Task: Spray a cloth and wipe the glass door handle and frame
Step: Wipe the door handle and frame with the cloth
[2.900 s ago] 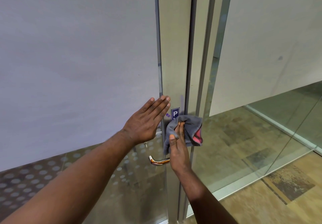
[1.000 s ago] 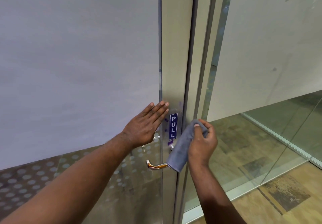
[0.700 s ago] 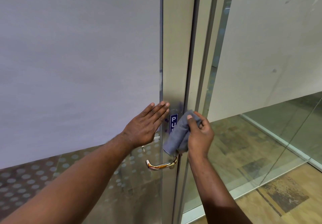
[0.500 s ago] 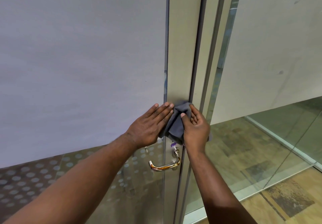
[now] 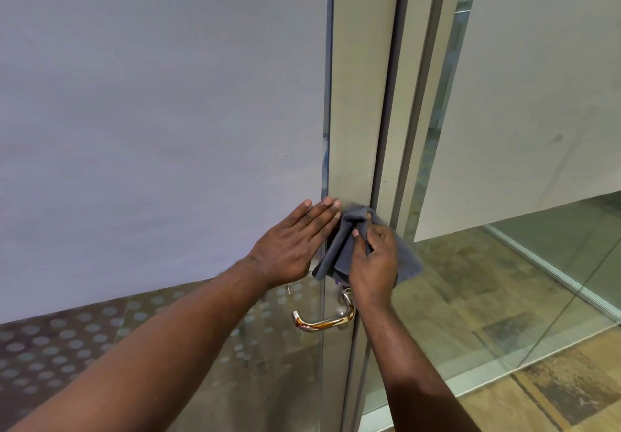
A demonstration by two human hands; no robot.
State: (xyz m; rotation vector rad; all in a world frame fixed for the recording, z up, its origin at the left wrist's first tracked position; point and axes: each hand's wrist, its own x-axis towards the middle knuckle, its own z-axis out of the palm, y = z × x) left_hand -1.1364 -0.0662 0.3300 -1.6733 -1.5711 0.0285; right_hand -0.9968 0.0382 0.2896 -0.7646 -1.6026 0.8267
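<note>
My right hand (image 5: 373,263) grips a grey cloth (image 5: 342,250) and holds it against the metal door frame (image 5: 359,95), just above the handle. The cloth covers the blue sign on the frame. The shiny lever handle (image 5: 322,320) sticks out to the left below the cloth, uncovered. My left hand (image 5: 295,243) lies flat on the frosted glass door (image 5: 161,112), fingers straight, its fingertips at the frame's edge beside the cloth.
A second frame post (image 5: 420,95) and a glass side panel (image 5: 537,95) stand to the right. The lower glass of the door carries a dotted pattern (image 5: 67,341). Brown tiled floor (image 5: 571,391) shows at the bottom right.
My right hand has carried the cloth up from the handle to the frame, over the blue sign. The handle is now uncovered. My left hand has stayed flat on the glass.
</note>
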